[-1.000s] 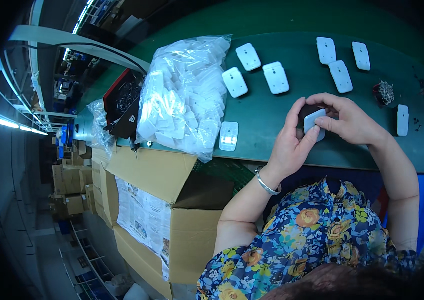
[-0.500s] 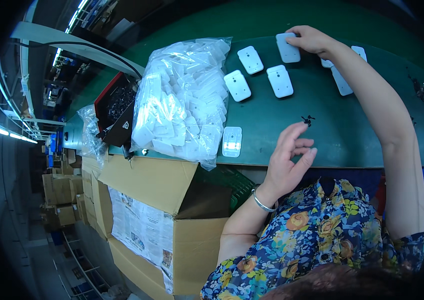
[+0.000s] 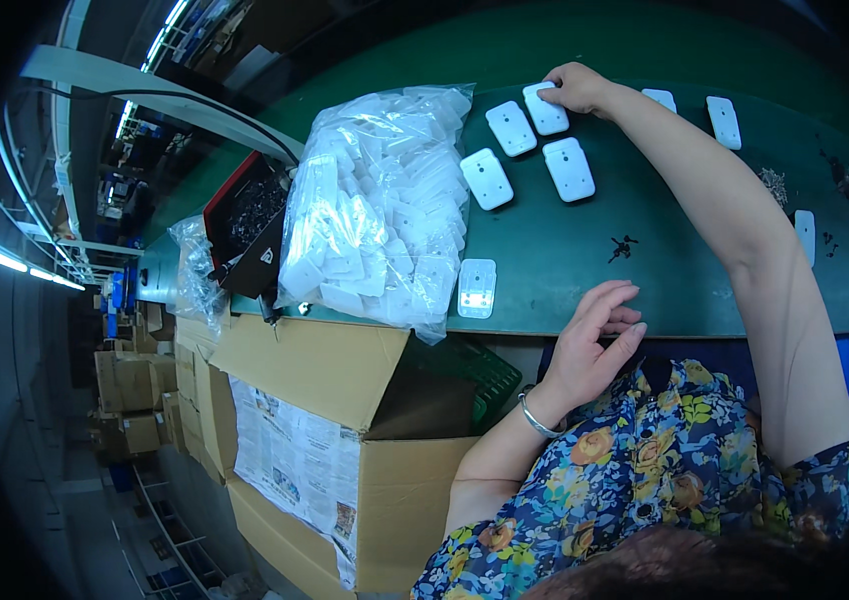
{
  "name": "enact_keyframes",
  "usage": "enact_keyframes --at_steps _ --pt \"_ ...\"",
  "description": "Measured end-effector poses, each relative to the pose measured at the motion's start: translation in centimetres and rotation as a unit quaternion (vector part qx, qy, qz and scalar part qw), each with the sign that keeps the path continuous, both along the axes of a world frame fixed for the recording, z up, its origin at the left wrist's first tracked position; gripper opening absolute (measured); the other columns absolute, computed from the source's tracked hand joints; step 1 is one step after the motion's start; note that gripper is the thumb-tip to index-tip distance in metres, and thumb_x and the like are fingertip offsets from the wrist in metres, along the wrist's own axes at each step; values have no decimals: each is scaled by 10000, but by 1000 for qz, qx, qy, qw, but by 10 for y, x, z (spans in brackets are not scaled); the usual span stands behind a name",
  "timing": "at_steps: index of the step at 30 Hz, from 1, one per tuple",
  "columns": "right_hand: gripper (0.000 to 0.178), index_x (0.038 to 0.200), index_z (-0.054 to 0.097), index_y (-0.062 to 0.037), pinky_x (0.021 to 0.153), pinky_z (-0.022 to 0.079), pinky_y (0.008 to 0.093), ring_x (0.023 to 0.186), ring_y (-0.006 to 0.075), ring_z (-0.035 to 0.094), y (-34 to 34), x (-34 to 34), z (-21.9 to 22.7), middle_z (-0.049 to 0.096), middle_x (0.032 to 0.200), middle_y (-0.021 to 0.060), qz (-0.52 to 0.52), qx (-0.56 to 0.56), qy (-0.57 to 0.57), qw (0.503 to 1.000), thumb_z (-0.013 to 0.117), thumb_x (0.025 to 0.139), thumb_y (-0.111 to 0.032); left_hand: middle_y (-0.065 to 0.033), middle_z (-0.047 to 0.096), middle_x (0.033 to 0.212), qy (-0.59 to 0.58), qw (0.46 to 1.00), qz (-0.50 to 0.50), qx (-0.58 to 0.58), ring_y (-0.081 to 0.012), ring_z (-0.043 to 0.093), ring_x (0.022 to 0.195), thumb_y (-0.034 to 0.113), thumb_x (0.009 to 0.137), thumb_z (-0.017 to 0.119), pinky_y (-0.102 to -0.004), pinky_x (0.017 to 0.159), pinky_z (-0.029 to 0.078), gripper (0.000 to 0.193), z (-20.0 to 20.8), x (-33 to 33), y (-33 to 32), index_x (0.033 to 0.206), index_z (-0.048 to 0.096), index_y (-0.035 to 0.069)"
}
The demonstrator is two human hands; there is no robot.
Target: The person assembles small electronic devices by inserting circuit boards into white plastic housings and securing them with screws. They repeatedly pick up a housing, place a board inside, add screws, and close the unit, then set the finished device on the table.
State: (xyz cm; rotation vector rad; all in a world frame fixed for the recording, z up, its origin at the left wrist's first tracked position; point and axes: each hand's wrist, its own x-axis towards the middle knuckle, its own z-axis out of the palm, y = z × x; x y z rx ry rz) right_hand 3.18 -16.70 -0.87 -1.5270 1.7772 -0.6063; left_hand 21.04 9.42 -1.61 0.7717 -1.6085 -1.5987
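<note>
My right hand (image 3: pixel 575 88) reaches to the far side of the green table and pinches the upper edge of a white plastic case (image 3: pixel 549 116). Close around it lie three similar white cases: one (image 3: pixel 512 130) at its left, one (image 3: pixel 487 180) nearer and one (image 3: pixel 570 170) just below it. They are rounded rectangles with a dark round spot. My left hand (image 3: pixel 595 345) hovers by the table's near edge, fingers loosely bent and apart, with nothing in it. A small heap of black pieces (image 3: pixel 624 248) lies beyond its fingertips.
A big clear bag of white plastic parts (image 3: pixel 375 210) lies left, beside a box of dark small parts (image 3: pixel 250 205). A single flat white part (image 3: pixel 477 288) is near the edge. More cases (image 3: pixel 724 122) and small metal pieces (image 3: pixel 773 186) lie right. An open carton (image 3: pixel 415 500) stands below.
My right hand has moved left and slightly nearer with the white case, bringing it beside the other cases. My left hand has drawn back toward me, away from the black pieces.
</note>
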Motion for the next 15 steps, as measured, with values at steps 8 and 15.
enact_keyframes --at_steps 8,15 --pt "438 1115 569 4 787 469 306 876 207 591 44 -38 39 614 979 138 31 -156 -58 986 584 835 -332 -128 499 1147 -34 997 21 -71 -184 575 946 43 818 608 -280 798 481 384 3 -8 -1 1181 490 -2" --pt "340 1150 519 -7 795 458 277 882 157 571 181 -102 16 586 1012 101 -41 -312 -15 949 551 852 -167 -172 544 1083 -181 895 76 -400 -304 528 972 110 724 687 -357 826 442 460 15 -51 -40 1133 513 -8"
